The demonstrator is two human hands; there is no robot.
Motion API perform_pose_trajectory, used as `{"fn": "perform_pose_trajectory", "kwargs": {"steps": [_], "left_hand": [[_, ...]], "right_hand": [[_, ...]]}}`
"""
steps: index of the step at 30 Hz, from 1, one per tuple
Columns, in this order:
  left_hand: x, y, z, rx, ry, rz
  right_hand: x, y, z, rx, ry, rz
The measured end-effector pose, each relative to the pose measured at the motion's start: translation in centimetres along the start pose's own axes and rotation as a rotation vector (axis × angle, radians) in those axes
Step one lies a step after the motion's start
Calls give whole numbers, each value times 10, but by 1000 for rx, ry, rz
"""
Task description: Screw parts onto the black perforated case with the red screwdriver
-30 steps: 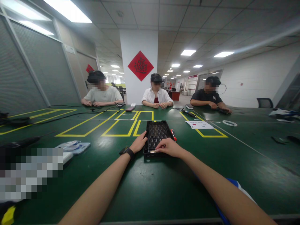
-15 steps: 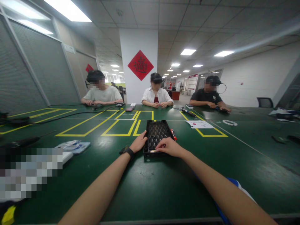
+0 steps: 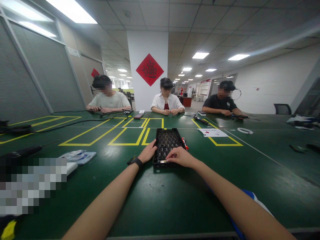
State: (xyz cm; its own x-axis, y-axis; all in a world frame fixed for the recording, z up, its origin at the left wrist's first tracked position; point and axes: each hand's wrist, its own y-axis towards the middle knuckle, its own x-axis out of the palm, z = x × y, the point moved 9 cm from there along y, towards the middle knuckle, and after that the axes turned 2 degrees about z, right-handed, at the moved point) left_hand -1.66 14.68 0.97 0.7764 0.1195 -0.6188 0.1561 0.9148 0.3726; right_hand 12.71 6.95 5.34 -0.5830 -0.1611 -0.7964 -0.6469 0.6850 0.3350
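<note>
A black case of small bits (image 3: pixel 172 136), standing in rows, lies lengthwise in front of me on the green table. My left hand (image 3: pixel 148 152) grips its left wall, thumb at the rim. Over the near right corner of the case, my right hand (image 3: pixel 180 156) is closed in a pinch. Whatever is between those fingertips is too small and covered to name. Just left of them, a small shiny metal piece (image 3: pixel 163 161) shows at the case's near end. A red-and-black object (image 3: pixel 185 143) lies against the case's right side.
Three people sit across the table (image 3: pixel 140 203). To my left are a long dark tool (image 3: pixel 22 151) with a thin shaft and a plastic packet (image 3: pixel 79 156). A printed sheet (image 3: pixel 213 132) and a white ring (image 3: pixel 245 131) lie ahead on the right.
My hands and the case stay in the same places. Across the table, the person on the right has slightly shifted the dark object in their hands.
</note>
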Motion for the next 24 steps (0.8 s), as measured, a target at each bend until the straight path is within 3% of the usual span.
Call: {"fn": "perform_pose_trajectory", "kwargs": {"steps": [24], "left_hand": [[1,0,0,-9,47,-9]], "right_hand": [[1,1,2,-2,13,5]]}}
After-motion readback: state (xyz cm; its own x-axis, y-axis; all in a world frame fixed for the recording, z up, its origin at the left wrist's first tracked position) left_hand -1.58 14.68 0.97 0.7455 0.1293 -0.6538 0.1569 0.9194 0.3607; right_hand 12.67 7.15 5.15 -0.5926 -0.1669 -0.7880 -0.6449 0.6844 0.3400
